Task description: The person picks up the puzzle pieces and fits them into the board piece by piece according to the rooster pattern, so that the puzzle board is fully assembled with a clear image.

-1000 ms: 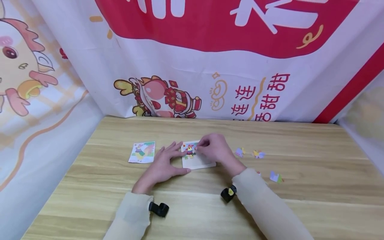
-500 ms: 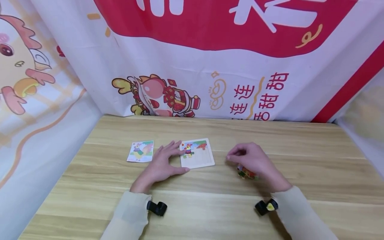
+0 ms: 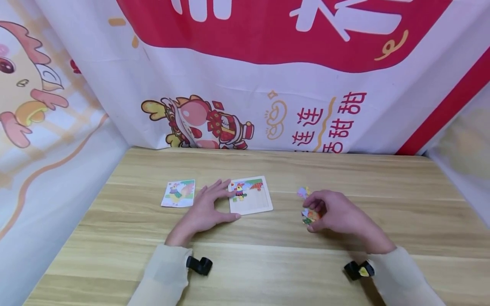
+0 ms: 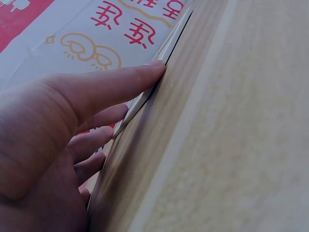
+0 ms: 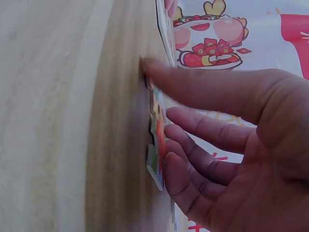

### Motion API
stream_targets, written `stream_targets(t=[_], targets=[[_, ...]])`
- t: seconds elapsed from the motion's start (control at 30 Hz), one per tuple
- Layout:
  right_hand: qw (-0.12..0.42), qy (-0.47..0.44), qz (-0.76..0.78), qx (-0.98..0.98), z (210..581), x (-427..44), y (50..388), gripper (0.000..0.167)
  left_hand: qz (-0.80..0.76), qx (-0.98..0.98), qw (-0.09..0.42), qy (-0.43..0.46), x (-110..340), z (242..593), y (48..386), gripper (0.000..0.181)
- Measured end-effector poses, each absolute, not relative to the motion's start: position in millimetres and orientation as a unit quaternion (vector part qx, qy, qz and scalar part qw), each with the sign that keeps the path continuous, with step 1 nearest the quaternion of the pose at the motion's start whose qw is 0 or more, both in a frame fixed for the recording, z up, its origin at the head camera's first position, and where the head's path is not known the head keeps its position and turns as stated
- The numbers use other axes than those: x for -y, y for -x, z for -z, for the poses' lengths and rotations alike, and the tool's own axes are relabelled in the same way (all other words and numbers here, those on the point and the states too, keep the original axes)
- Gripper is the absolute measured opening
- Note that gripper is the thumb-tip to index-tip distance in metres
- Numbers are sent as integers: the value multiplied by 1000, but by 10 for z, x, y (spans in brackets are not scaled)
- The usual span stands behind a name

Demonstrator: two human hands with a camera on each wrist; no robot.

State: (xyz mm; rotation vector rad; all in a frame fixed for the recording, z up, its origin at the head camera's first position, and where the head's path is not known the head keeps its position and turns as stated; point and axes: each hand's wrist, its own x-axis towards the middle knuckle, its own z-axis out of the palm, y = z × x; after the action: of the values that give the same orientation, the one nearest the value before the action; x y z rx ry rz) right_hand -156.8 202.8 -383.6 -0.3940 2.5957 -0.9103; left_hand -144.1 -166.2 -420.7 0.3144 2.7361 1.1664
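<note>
A puzzle board (image 3: 252, 205) lies on the table, with chicken picture pieces (image 3: 240, 191) in its upper left and a red piece (image 3: 257, 186) at its upper right. My left hand (image 3: 208, 208) rests against its left side, thumb at the near edge and fingertips on the left part. To the right, my right hand (image 3: 336, 212) is spread over loose puzzle pieces (image 3: 309, 216). In the right wrist view, those pieces (image 5: 157, 140) lie on the table between thumb and fingers, none plainly pinched. The hand may hide other pieces.
A chicken picture card (image 3: 178, 193) lies left of the board. Another loose piece (image 3: 303, 192) lies just beyond my right fingertips. The wooden table (image 3: 260, 263) ends at a printed cloth backdrop (image 3: 237, 80).
My right hand has left the board and moved right to the loose pieces, its fingers now spread. The red piece shows at the board's upper right. My left hand has stayed by the board.
</note>
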Motion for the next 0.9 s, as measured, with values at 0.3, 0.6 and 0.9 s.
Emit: stream_targets(t=[0.3, 0.6, 0.9], targets=[[175, 142, 307, -925, 3852, -2013, 1567, 46, -391, -911, 76, -102, 1664, 4230, 1448, 64], [165, 147, 306, -926, 3873, -2012, 1577, 47, -392, -911, 77, -100, 1665, 4216, 1439, 63], [134, 171, 326, -920, 3894, -1998, 1578, 43, -390, -912, 78, -100, 1659, 4221, 1445, 65]])
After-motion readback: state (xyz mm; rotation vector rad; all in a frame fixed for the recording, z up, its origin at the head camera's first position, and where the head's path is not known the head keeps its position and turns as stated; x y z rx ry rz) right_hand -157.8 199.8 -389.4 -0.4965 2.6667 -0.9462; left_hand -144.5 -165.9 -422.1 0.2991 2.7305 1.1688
